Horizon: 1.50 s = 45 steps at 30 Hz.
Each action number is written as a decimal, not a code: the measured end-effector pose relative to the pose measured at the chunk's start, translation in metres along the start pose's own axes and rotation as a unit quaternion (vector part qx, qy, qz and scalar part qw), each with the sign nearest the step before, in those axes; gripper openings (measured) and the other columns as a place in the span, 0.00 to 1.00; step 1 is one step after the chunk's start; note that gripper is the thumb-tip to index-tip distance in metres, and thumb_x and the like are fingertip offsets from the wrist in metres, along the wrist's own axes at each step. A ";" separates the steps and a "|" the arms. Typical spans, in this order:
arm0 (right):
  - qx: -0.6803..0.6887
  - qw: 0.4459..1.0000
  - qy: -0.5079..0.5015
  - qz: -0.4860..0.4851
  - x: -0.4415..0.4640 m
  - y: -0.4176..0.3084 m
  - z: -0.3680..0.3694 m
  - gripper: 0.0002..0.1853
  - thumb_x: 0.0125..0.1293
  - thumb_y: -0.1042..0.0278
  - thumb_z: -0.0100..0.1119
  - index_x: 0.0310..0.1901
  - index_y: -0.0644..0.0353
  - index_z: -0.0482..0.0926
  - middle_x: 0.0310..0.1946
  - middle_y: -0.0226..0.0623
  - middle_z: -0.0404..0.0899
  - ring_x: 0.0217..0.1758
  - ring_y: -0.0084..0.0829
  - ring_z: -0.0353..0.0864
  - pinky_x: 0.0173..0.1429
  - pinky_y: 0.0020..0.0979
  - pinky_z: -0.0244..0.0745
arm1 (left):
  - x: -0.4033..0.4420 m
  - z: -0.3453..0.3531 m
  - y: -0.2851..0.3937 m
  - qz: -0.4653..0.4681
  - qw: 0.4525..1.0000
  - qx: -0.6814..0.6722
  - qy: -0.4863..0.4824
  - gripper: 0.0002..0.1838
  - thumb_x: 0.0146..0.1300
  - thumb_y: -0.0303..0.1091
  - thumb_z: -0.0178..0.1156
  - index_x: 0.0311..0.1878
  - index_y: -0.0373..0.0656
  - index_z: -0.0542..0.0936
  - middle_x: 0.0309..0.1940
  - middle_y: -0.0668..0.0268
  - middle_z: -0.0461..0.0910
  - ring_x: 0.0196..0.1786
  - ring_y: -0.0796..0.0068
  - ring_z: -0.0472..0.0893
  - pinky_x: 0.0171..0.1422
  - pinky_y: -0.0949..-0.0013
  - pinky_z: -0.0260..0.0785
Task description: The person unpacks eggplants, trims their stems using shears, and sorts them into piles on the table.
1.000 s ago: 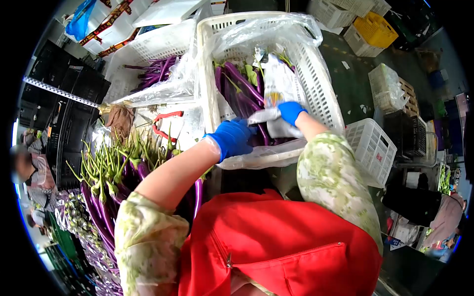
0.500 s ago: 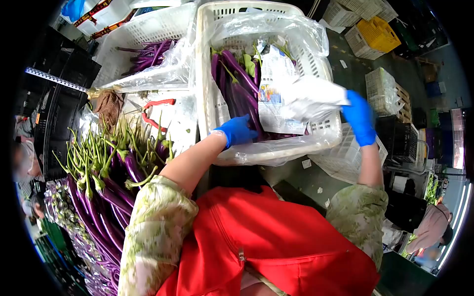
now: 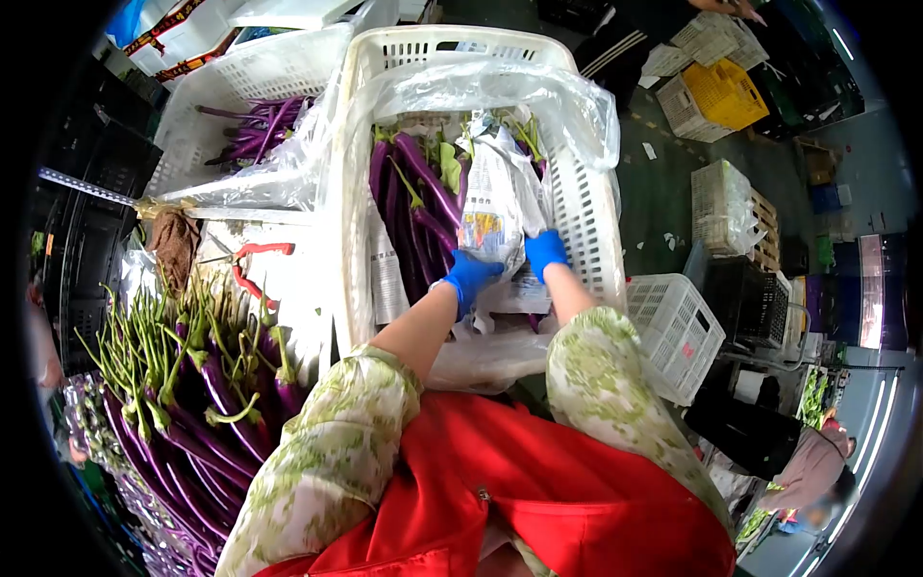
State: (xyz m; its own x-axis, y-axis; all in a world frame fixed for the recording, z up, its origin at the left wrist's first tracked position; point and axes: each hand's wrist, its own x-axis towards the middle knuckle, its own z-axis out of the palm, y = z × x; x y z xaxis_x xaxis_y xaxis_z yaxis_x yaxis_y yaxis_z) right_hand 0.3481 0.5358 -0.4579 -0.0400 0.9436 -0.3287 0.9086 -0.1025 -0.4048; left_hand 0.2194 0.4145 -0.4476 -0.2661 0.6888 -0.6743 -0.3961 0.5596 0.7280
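A white plastic crate [image 3: 348, 125] lined with clear plastic film holds long purple eggplants [image 3: 423, 183]. Printed newspaper [image 3: 492, 197] covers the eggplants on the right side of the crate. My left hand [image 3: 471, 277], in a blue glove, is closed at the lower part of this paper, its fingers pointing right. At the paper's right edge, my blue-gloved right hand [image 3: 547, 254] grips it with the fingertips partly hidden. Another newspaper piece [image 3: 386, 279] lines the crate's left wall.
Loose eggplants [image 3: 207, 413] with long green stems are heaped at left. Red-handled shears [image 3: 252, 262] and a brown cloth [image 3: 175, 248] lie above them. A second crate [image 3: 183, 144] holds more eggplants. Stacked crates [image 3: 726, 96] stand on the floor; a person [image 3: 812, 466] is at far right.
My right hand has come in from the crate's right side, bringing the lifted newspaper down over the eggplants. My left hand has shifted onto the paper. The whole view has moved slightly.
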 end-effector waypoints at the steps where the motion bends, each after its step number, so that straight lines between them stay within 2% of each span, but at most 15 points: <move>1: -0.001 1.000 0.002 -0.011 -0.007 -0.005 -0.007 0.28 0.55 0.51 0.59 0.47 0.70 0.73 0.45 0.61 0.77 0.52 0.53 0.76 0.57 0.44 0.71 | -0.001 0.006 -0.001 0.012 0.999 -0.028 -0.014 0.31 0.54 0.35 0.66 0.59 0.36 0.64 0.53 0.58 0.75 0.50 0.69 0.77 0.54 0.65 0.69; 6: 0.173 0.983 0.064 -0.027 -0.016 -0.004 0.002 0.19 0.63 0.53 0.54 0.46 0.59 0.79 0.45 0.60 0.76 0.51 0.55 0.75 0.51 0.44 0.71 | 0.010 0.014 -0.004 -0.081 0.979 0.009 -0.186 0.18 0.55 0.37 0.65 0.44 0.33 0.77 0.39 0.61 0.81 0.38 0.73 0.78 0.42 0.70 0.70; 11: 0.328 0.929 -0.036 -0.168 -0.044 -0.045 -0.007 0.15 0.59 0.72 0.51 0.46 0.65 0.79 0.33 0.39 0.82 0.32 0.29 0.79 0.37 0.31 0.73 | -0.040 0.002 0.049 0.076 0.969 0.051 -0.231 0.10 0.57 0.28 0.58 0.41 0.35 0.81 0.34 0.64 0.81 0.34 0.74 0.76 0.42 0.70 0.69; 13: 0.586 0.762 -0.274 -0.029 -0.065 -0.078 -0.014 0.13 0.62 0.73 0.53 0.48 0.61 0.80 0.28 0.29 0.79 0.22 0.17 0.74 0.23 0.21 0.66 | -0.088 -0.031 0.093 -0.004 0.967 0.081 -0.240 0.12 0.59 0.30 0.59 0.43 0.34 0.81 0.38 0.65 0.81 0.39 0.78 0.77 0.47 0.72 0.69; 19: 0.316 0.854 -0.319 -0.263 -0.145 -0.134 -0.081 0.21 0.64 0.61 0.56 0.56 0.63 0.75 0.45 0.34 0.80 0.48 0.25 0.77 0.54 0.28 0.70 | -0.161 -0.107 0.086 0.031 0.945 0.197 -0.260 0.11 0.60 0.29 0.63 0.46 0.37 0.80 0.36 0.68 0.81 0.40 0.82 0.77 0.47 0.74 0.70; 22: 0.505 0.670 -0.543 -0.025 -0.152 -0.115 -0.097 0.22 0.64 0.59 0.57 0.55 0.64 0.75 0.45 0.35 0.80 0.46 0.24 0.77 0.54 0.27 0.70 | -0.170 -0.089 0.070 0.104 0.929 0.329 -0.135 0.08 0.61 0.31 0.61 0.41 0.37 0.81 0.34 0.64 0.82 0.38 0.77 0.79 0.45 0.72 0.71; 24: 0.417 0.730 -0.531 -0.106 -0.163 -0.117 -0.092 0.20 0.63 0.61 0.60 0.53 0.63 0.76 0.43 0.33 0.80 0.43 0.21 0.76 0.52 0.25 0.71 | -0.162 -0.070 0.062 0.181 0.902 0.365 -0.143 0.12 0.59 0.39 0.60 0.41 0.41 0.82 0.34 0.51 0.81 0.38 0.57 0.81 0.45 0.62 0.72; 26: 0.384 0.812 -0.419 -0.131 -0.170 -0.113 -0.083 0.16 0.59 0.65 0.63 0.46 0.64 0.79 0.37 0.30 0.80 0.38 0.19 0.76 0.44 0.24 0.73 | -0.153 -0.056 0.067 0.315 0.747 0.539 -0.230 0.14 0.57 0.40 0.61 0.43 0.42 0.82 0.37 0.51 0.81 0.42 0.52 0.81 0.47 0.61 0.72; 27: 0.404 0.827 -0.358 -0.159 -0.158 -0.104 -0.082 0.14 0.59 0.66 0.63 0.44 0.65 0.80 0.35 0.30 0.80 0.36 0.19 0.76 0.41 0.24 0.73 | -0.163 -0.061 0.073 0.241 0.872 0.352 -0.239 0.16 0.58 0.39 0.60 0.47 0.42 0.80 0.39 0.51 0.81 0.43 0.53 0.81 0.48 0.62 0.72; 28: 0.424 0.837 -0.293 -0.185 -0.147 -0.099 -0.088 0.12 0.58 0.67 0.62 0.42 0.65 0.80 0.32 0.29 0.79 0.35 0.18 0.76 0.39 0.25 0.73 | -0.164 -0.063 0.071 0.409 0.850 0.265 -0.201 0.14 0.60 0.32 0.60 0.49 0.39 0.78 0.38 0.55 0.81 0.43 0.59 0.81 0.47 0.65 0.72; 30: 0.492 0.835 -0.185 -0.162 -0.131 -0.094 -0.128 0.09 0.57 0.70 0.62 0.38 0.66 0.80 0.27 0.29 0.78 0.29 0.19 0.76 0.34 0.24 0.72 | -0.147 -0.080 0.083 0.359 0.894 0.184 -0.196 0.19 0.59 0.33 0.60 0.54 0.41 0.75 0.45 0.56 0.79 0.51 0.62 0.79 0.55 0.69 0.70; 32: 0.549 0.824 -0.081 -0.113 -0.133 -0.100 -0.180 0.08 0.58 0.72 0.60 0.38 0.66 0.79 0.24 0.30 0.77 0.25 0.21 0.75 0.32 0.23 0.71 | -0.136 -0.098 0.126 0.208 0.728 0.641 -0.129 0.23 0.56 0.34 0.59 0.56 0.43 0.75 0.52 0.58 0.77 0.60 0.61 0.74 0.64 0.61 0.64; 34: 0.590 0.797 -0.018 -0.126 -0.133 -0.091 -0.203 0.07 0.60 0.72 0.58 0.37 0.66 0.79 0.26 0.33 0.78 0.25 0.22 0.75 0.31 0.23 0.70 | -0.102 -0.122 0.090 0.294 0.491 0.814 -0.100 0.26 0.55 0.36 0.58 0.59 0.45 0.74 0.51 0.61 0.79 0.61 0.57 0.73 0.66 0.48 0.59; 38: 0.626 0.769 0.089 -0.099 -0.140 -0.087 -0.222 0.08 0.61 0.72 0.56 0.39 0.67 0.78 0.31 0.37 0.77 0.28 0.24 0.76 0.31 0.24 0.70 | -0.112 -0.110 0.108 0.187 0.365 0.895 -0.175 0.19 0.58 0.37 0.53 0.52 0.49 0.80 0.48 0.62 0.81 0.60 0.55 0.73 0.63 0.44 0.59; 45: 0.468 0.730 0.372 -0.331 -0.051 -0.111 -0.334 0.17 0.63 0.72 0.57 0.53 0.66 0.71 0.49 0.41 0.75 0.45 0.33 0.78 0.47 0.32 0.76 | -0.102 -0.151 0.095 0.222 0.456 0.838 -0.200 0.10 0.51 0.40 0.55 0.26 0.47 0.82 0.24 0.60 0.82 0.30 0.60 0.82 0.36 0.55 0.68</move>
State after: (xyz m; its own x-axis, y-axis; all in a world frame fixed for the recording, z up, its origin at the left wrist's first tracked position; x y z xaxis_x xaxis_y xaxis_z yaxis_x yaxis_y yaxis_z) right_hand 0.3880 0.6042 -0.1117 0.2121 0.7573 0.6177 0.0959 0.6129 -0.7843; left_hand 0.0765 0.3274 -0.3285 0.3215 0.7477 -0.5809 0.9367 -0.3410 0.0795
